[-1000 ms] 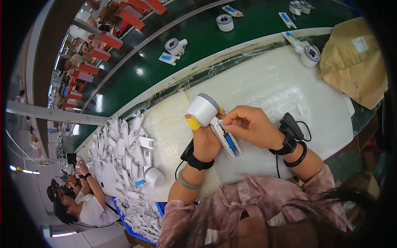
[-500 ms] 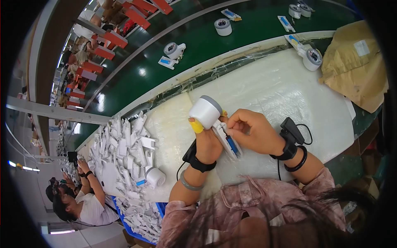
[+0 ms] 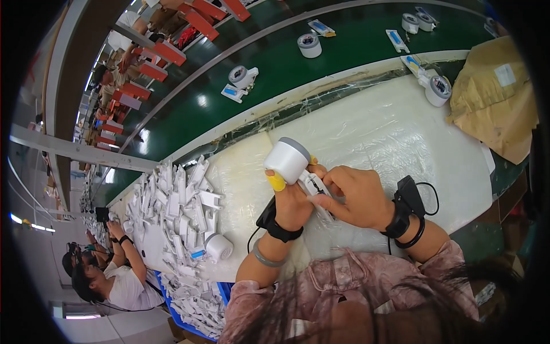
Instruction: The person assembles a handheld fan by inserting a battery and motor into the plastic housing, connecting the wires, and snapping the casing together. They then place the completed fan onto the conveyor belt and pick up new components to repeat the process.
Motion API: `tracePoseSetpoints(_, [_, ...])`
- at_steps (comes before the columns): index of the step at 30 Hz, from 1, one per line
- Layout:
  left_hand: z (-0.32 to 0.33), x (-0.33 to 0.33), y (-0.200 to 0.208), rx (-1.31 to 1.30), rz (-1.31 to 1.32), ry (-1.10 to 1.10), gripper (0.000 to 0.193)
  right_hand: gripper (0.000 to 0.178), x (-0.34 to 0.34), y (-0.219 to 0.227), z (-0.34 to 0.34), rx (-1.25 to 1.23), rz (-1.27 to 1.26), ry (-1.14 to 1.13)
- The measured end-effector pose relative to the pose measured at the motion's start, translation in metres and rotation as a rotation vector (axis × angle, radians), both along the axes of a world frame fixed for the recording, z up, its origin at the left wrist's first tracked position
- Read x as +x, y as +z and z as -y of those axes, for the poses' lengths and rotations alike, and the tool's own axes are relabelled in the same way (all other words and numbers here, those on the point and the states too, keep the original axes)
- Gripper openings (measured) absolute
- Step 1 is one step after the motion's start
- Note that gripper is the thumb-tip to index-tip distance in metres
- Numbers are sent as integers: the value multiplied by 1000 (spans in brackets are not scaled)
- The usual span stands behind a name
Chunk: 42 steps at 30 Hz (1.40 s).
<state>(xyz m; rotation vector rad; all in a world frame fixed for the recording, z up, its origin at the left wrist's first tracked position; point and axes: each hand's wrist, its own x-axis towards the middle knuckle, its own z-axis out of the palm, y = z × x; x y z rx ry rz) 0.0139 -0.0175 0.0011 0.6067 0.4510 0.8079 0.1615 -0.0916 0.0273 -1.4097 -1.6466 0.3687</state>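
A white round device (image 3: pixel 283 160) with a grey rim and a slim handle is held above the covered table. My left hand (image 3: pixel 293 207), yellow wraps on its fingers, is closed around it from below. Its open handle (image 3: pixel 314 184) slants down to the right, with dark wires showing inside. My right hand (image 3: pixel 362 198) has its curled thumb and fingers pressed on that handle and covers much of its lower end. Whether they also pinch a wire is hidden. Both wrists carry black straps.
To the left lies a pile of white plastic shells (image 3: pixel 182 206), beside a loose round housing (image 3: pixel 218 247). A blue bin (image 3: pixel 224 291) of parts is below. A green conveyor (image 3: pixel 269 63) carries several devices. Brown paper (image 3: pixel 492 109) lies right. A co-worker (image 3: pixel 123 286) sits far left.
My right hand has shifted slightly down and right and now covers the blue part in the handle. The whole view has shifted a little; my left hand keeps its hold.
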Motion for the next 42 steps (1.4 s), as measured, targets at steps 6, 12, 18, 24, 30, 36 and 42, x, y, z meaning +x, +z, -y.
tracePoseSetpoints(6, [-4, -1, -7, 80, 41, -38, 91, 17, 6, -6, 0, -87, -208, 68])
tracePoseSetpoints(12, [0, 0, -3, 133, -34, -18, 91, 11, 9, -8, 0, -257, -439, 113])
tracePoseSetpoints(18, [1, -3, -8, 306, -151, -11, 95, 10, 6, 1, 1, -269, -372, 72])
tracePoseSetpoints(24, [-3, -1, -2, 215, -39, -17, 92, 11, -2, -11, 3, 3, -187, 29])
tracePoseSetpoints(30, [-1, 0, -1, 264, -22, 13, 89, 12, 0, -13, 2, -65, -248, 51])
tracePoseSetpoints(36, [1, 1, -2, 280, -97, 49, 92, 12, 2, -9, 2, -138, -298, 61])
tracePoseSetpoints(42, [4, -2, -8, 478, -261, 55, 97, 13, 4, -6, 1, -180, -366, 54])
